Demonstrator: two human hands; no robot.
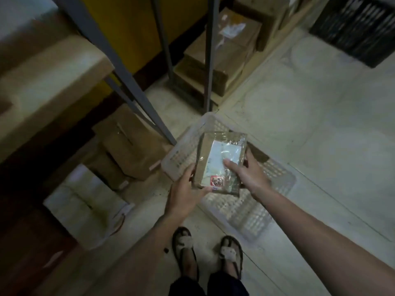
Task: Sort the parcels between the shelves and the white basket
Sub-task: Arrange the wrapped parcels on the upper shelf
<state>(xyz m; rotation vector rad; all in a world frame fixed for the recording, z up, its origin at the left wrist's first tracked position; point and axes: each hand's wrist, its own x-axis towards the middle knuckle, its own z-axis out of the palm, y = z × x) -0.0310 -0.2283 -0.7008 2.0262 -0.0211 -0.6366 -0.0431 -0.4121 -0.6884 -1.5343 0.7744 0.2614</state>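
Observation:
A small brown parcel [215, 150] wrapped in clear tape, with a white label and a red stamp, is held in both hands above the white basket [245, 212] on the floor. My left hand [184, 192] grips its near left corner, thumb on top. My right hand [245, 171] grips its right side, thumb pressed on the label. The basket's inside is mostly hidden by the parcel; a dark brown item shows at its right. Grey metal shelves [132, 86] stand to the left and ahead.
Cardboard boxes [132, 150] sit on the floor under the left shelf, with a white box [85, 199] nearer me. More brown boxes [224, 58] are stacked on the far shelf. A black crate [354, 28] stands at top right. My sandalled feet [207, 257] stand by the basket.

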